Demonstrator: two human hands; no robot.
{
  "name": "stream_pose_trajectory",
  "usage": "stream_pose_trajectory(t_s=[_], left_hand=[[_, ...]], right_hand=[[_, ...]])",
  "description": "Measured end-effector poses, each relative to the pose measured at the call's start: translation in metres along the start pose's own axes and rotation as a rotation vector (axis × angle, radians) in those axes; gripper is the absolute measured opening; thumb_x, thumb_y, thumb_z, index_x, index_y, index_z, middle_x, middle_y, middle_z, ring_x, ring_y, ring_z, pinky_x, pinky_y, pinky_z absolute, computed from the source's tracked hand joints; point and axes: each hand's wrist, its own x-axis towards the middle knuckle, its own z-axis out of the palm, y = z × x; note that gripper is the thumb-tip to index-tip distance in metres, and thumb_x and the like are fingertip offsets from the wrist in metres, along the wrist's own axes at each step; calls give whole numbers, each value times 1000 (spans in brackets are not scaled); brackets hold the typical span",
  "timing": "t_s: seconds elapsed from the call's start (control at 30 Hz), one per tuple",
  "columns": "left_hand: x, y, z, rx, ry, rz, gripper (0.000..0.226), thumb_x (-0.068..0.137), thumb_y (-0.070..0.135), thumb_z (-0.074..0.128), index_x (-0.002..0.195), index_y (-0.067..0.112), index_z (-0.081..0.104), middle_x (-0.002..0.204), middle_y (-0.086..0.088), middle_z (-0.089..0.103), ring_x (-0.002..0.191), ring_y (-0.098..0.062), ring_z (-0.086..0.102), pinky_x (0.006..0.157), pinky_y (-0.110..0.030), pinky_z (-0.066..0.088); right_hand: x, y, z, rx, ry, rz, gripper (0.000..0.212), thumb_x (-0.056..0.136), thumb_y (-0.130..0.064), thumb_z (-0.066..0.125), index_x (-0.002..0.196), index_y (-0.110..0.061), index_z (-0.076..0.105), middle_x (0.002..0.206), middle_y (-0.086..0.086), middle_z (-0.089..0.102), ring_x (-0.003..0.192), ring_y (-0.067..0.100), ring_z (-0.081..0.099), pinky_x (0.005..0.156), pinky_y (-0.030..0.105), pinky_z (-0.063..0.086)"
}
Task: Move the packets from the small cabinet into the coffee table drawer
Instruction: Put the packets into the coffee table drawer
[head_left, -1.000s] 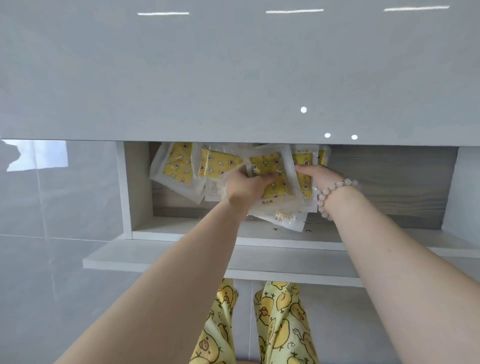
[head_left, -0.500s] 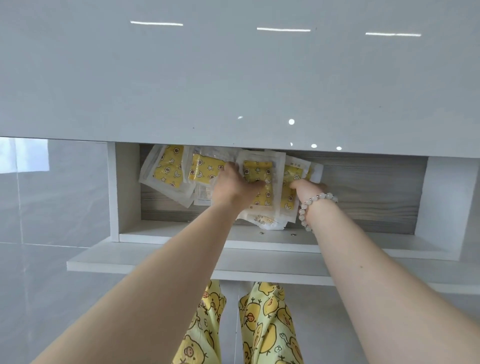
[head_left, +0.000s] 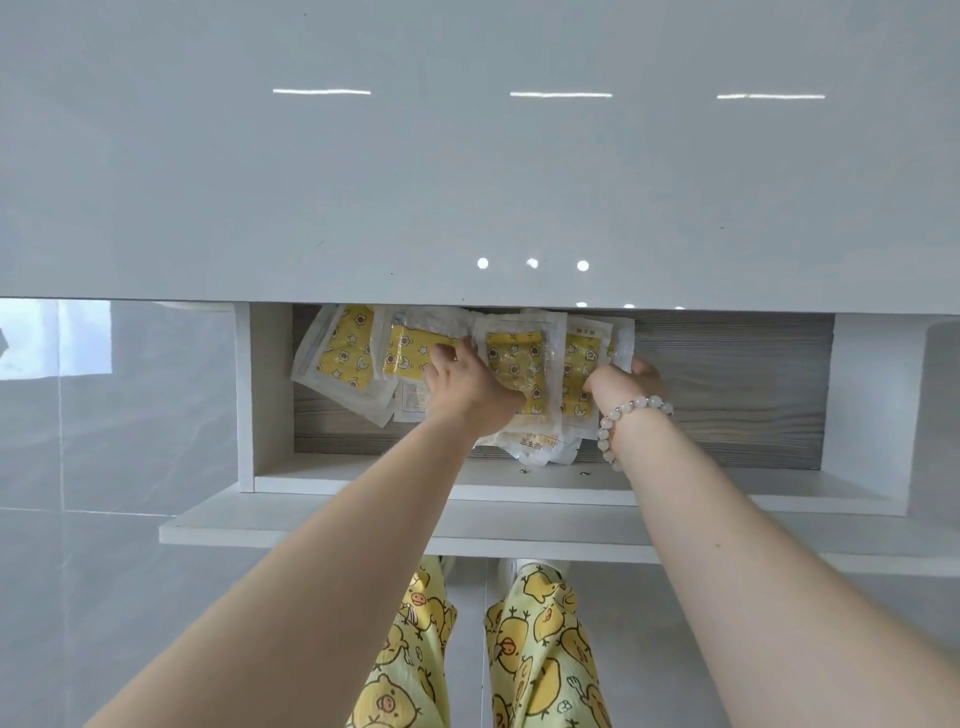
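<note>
Packets (head_left: 519, 358) of clear plastic, yellow-printed, are pinched by left hand (head_left: 467, 387) and right hand (head_left: 626, 384) near the left edge of the white drawer (head_left: 727, 395); placement is judged underway, release needed next.

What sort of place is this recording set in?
Probably a home, perhaps a living room: a glossy white cabinet with a wood-lined compartment of packets, shiny grey tiles beside it, and the person's chick-print pyjama-like trousers.

The packets (head_left: 519, 364) are clear, crinkled, glossy plastic over yellow printed inserts. The cabinet (head_left: 270, 389) has matt white side panels, a back panel (head_left: 727, 384) of grey wood grain and a smooth, mirror-glossy top (head_left: 467, 182). The bracelet (head_left: 631, 408) has pale polished beads; the trousers (head_left: 545, 649) are printed cloth.
</note>
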Motion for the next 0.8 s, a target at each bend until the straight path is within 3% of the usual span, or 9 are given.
stream_pose_trajectory(t_s=[0.1, 0.2, 0.3, 0.37, 0.47, 0.6, 0.8], left_hand=[[-15, 3, -12, 66, -30, 47, 86, 83, 28, 65, 149, 12, 12, 143, -12, 19, 134, -31, 22, 110, -34, 24], [-38, 12, -34, 162, -29, 103, 75, 85, 29, 62, 145, 8, 22, 142, -14, 22, 133, -31, 24, 108, -34, 26], [-65, 27, -58, 235, 7, 100, 67, 87, 31, 61, 139, 7, 27, 139, -12, 25, 132, -28, 24, 104, -34, 31], [-84, 35, -74, 258, -12, 93, 64, 87, 32, 60, 138, 7, 28, 139, -11, 27, 131, -28, 26, 104, -33, 32], [-111, 46, -103, 293, -35, 159, 64, 88, 30, 58, 140, 7, 29, 139, -10, 29, 130, -27, 29, 101, -31, 34], [-153, 54, -157, 295, 73, 237, 58, 86, 22, 56, 138, 10, 32, 135, -8, 35, 124, -24, 35, 93, -28, 38], [-230, 56, -249, 292, 438, 292, 63, 85, 28, 59, 139, 14, 30, 136, -5, 36, 130, -25, 30, 104, -31, 31]], right_hand=[[-13, 3, -7, -131, 29, -66, 63, 92, -17, 55, 148, -12, 26, 146, 15, 35, 127, 32, 46, 96, 36, 43], [-46, -4, -22, -216, -5, -149, 49, 95, -13, 49, 143, -8, 37, 144, 16, 39, 127, 32, 45, 98, 34, 41], [-79, -16, -38, -470, -35, -269, 37, 92, -17, 50, 127, -9, 57, 131, 12, 55, 121, 28, 51, 98, 31, 41], [-108, -26, -49, -626, -34, -354, 32, 89, -22, 50, 113, -12, 68, 121, 7, 63, 110, 25, 59, 89, 29, 49], [-153, -47, -70, -795, 42, -486, 28, 88, -27, 49, 97, -15, 72, 107, 3, 68, 95, 21, 63, 81, 28, 54], [-224, -82, -100, -906, 201, -743, 29, 89, -28, 50, 115, -18, 61, 119, 2, 56, 114, 20, 50, 86, 29, 47], [-329, -131, -124, -1023, 362, -1220, 44, 90, -28, 48, 134, -24, 48, 137, -2, 43, 126, 17, 38, 99, 28, 39]])
